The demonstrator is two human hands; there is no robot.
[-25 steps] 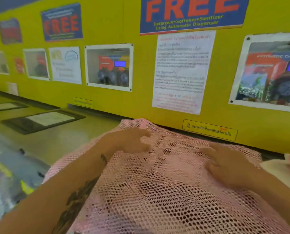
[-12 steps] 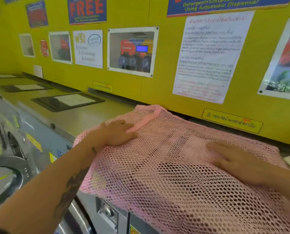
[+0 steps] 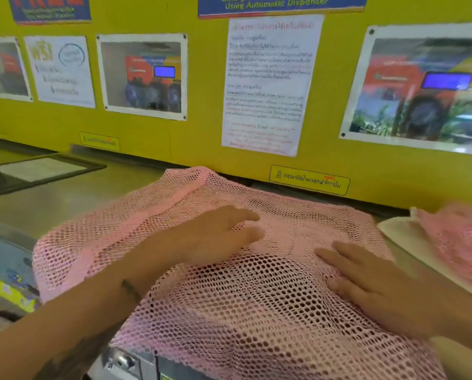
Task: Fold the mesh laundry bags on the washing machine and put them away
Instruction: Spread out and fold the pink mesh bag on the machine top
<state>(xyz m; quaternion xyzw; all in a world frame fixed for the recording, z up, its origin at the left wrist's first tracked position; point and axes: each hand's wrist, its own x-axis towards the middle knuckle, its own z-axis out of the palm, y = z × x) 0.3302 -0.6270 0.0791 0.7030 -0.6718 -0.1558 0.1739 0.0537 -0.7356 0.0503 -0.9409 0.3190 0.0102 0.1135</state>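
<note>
I see a pink mesh laundry bag (image 3: pixel 229 297) spread flat across the top of a washing machine (image 3: pixel 72 204), its near edge hanging over the machine's front toward six o'clock. My left hand (image 3: pixel 212 237) lies palm down on the bag's middle, fingers extended and slightly spread, pointing toward two o'clock; its outline is blurred. My right hand (image 3: pixel 372 283) lies palm down on the bag at about four o'clock from the left hand, fingers extended flat and pointing toward ten o'clock. Both hands are flat on the mesh, gripping nothing, and set apart with a strip of mesh between them. The bag reaches beyond both hands: to nine o'clock of the left hand and up to twelve o'clock, where its far corner nears the yellow wall (image 3: pixel 196 138). At three o'clock of the right hand, a second pink mesh bag (image 3: pixel 459 242) lies on a cream cloth (image 3: pixel 405 237), just beside the spread bag's right edge.
</note>
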